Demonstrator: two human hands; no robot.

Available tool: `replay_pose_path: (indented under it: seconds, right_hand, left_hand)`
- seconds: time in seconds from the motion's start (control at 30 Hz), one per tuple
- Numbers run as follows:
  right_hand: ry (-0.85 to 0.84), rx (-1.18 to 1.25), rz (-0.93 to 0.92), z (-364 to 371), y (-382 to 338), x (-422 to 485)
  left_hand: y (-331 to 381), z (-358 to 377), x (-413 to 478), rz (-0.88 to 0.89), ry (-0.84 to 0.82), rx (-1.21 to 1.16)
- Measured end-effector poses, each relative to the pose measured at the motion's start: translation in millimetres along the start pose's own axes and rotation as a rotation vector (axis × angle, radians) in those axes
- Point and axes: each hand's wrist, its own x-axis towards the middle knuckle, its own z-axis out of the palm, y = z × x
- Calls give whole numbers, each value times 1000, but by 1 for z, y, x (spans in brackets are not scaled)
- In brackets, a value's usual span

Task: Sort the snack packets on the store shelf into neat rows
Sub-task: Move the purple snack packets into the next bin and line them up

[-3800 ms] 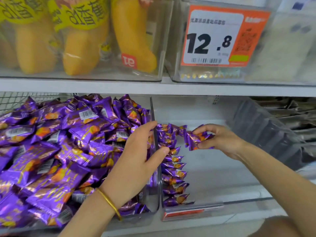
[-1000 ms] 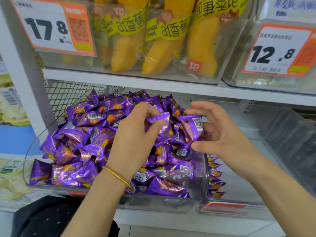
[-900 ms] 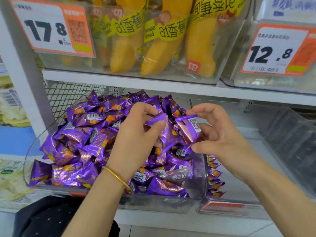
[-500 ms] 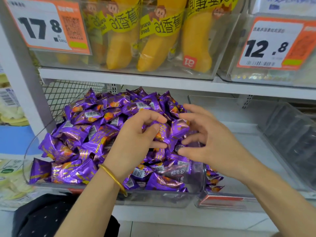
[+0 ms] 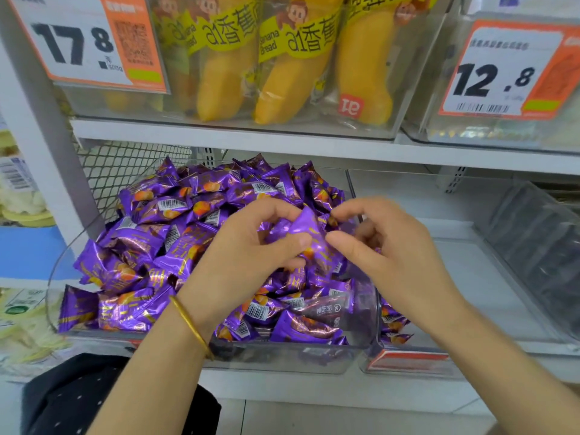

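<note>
Two hands meet over the middle of the view, close together and both clamped on one thing. The left hand [image 5: 248,255], with a gold bangle [image 5: 191,324] on its wrist, curls thumb and fingers round a purple packet [image 5: 306,229]. The right hand [image 5: 386,255], at three o'clock of it, pinches the same packet's right edge between thumb and forefinger. The packet sits between the two hands, just above the right part of the heap [image 5: 163,233].

That heap is dozens of like purple packets, jumbled at all angles, with some barcodes turned up. It fills a clear bin [image 5: 282,359] and rises above its walls, spreading from the hands toward nine and twelve o'clock.

Just beside this bin, at three o'clock, stands a second clear bin [image 5: 408,362]. A short row of packets [image 5: 392,321] stands on edge along its left wall, at about five o'clock of the right hand and partly hidden by the wrist. Farther toward three o'clock lie dark packets [image 5: 539,240] — blurred, so their kind cannot be told.

At ten o'clock a wire mesh [image 5: 125,171] shows behind the heap. At twelve o'clock an upper shelf [image 5: 314,146] carries banana bread packs [image 5: 282,67] in a clear box. A price card reading 17.8 [image 5: 84,42] hangs at eleven o'clock and another reading 12.8 [image 5: 502,70] at one o'clock.
</note>
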Motion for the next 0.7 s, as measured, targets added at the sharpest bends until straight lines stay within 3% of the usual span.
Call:
replay_pose_path:
  seconds: [0.07, 0.17, 0.27, 0.37, 0.47, 0.53, 0.63, 0.7]
  right_hand:
    - [23, -82, -36, -1, 1, -8]
    - [-242, -430, -218, 3, 4, -24]
    - [-411, -753, -349, 14, 7, -33]
    - [-449, -825, -418, 17, 7, -32]
    - [-489, -765, -440, 13, 8, -27]
    - [-481, -567, -357, 5, 5, -25]
    - [-346, -178, -145, -16, -2, -21]
    - [-163, -46, -88, -26, -3, -22]
  left_hand:
    - [-3, -5, 2, 6, 91, -6]
    - [-4, -8, 5, 35, 194, 21]
    - [-5, -6, 6, 23, 195, 7]
    - [-6, -5, 5, 5, 173, -28]
    - [-6, -4, 5, -13, 144, -96]
    - [-5, -3, 5, -25, 147, -136]
    - [-3, -2, 5, -30, 168, -164]
    - [-2, 0, 5, -36, 170, -185]
